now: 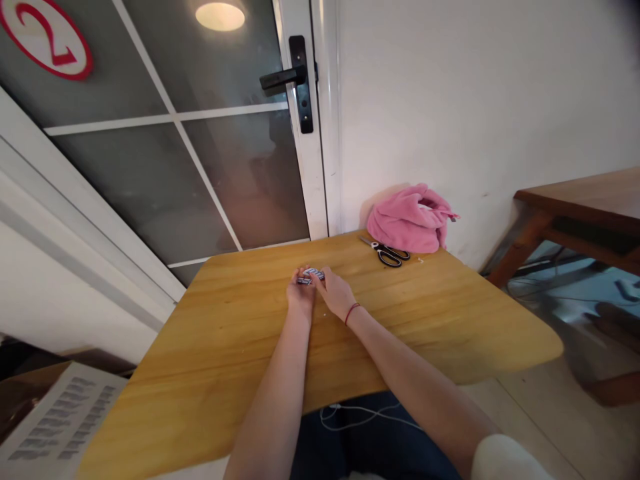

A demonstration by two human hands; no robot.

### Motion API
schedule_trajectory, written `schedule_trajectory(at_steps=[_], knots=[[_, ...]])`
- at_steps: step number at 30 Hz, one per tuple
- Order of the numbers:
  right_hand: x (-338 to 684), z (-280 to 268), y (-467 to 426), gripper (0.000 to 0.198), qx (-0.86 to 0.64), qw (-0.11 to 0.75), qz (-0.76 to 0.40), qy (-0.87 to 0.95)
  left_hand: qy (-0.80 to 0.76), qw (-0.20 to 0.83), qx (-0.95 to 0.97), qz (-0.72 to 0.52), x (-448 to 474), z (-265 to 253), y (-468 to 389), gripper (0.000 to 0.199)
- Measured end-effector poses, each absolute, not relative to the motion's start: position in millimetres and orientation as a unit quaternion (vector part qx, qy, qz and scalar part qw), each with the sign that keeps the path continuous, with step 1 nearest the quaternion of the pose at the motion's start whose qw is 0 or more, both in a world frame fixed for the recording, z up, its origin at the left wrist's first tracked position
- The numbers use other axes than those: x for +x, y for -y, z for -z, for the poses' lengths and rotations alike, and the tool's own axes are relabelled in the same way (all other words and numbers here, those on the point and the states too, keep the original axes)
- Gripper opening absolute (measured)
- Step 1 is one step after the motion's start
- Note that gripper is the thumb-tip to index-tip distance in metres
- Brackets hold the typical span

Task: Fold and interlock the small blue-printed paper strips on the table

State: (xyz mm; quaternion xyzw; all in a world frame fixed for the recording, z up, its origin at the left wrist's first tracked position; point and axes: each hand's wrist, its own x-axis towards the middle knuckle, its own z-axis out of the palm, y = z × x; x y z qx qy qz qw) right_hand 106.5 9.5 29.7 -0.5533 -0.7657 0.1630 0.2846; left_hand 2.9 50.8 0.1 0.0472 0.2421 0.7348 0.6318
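Note:
Over the far middle of the wooden table (pixel 240 347), my two hands meet around a small blue-and-white printed piece (pixel 315 273). Its kind is too small to make out. My left hand (pixel 299 293) is turned palm up with its fingers curled around the piece's left part. From the right, my right hand (pixel 336 292) closes on the same piece, thumb and fingers pressed together; a red cord circles that wrist. Part of the piece is hidden by my fingers. Black-handled scissors (pixel 387 253) lie to the right of my hands, apart from them.
A pink plush cloth bag (pixel 413 220) sits at the table's far right against the white wall. A glazed door with a black handle (pixel 300 83) borders the far left edge. A cardboard box (pixel 60 427) stands lower left, a brown wooden table (pixel 590 200) at right. A white cable (pixel 360 417) crosses my lap.

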Motion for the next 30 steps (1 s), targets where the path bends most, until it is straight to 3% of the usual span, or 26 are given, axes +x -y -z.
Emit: schedule_trajectory(at_steps=[5, 10, 14, 23, 30], knots=[[109, -29, -13, 0.041, -0.567, 0.276, -0.156, 0.76, -0.227, 0.661, 0.051, -0.713, 28, -16, -33, 0.015], [110, -26, -15, 0.044, -0.581, 0.25, -0.154, 0.759, -0.258, 0.647, 0.029, -0.717, 37, -21, -25, 0.026], [109, -24, -16, 0.045, -0.583, 0.234, -0.163, 0.761, -0.277, 0.654, 0.025, -0.704, 36, -18, -29, 0.014], [108, -28, -14, 0.043, -0.586, 0.228, -0.146, 0.764, -0.271, 0.652, 0.01, -0.708, 29, -10, -41, 0.026], [109, -31, -10, 0.041, -0.569, 0.287, -0.131, 0.76, -0.26, 0.661, 0.01, -0.703, 11, -5, -48, 0.03]])
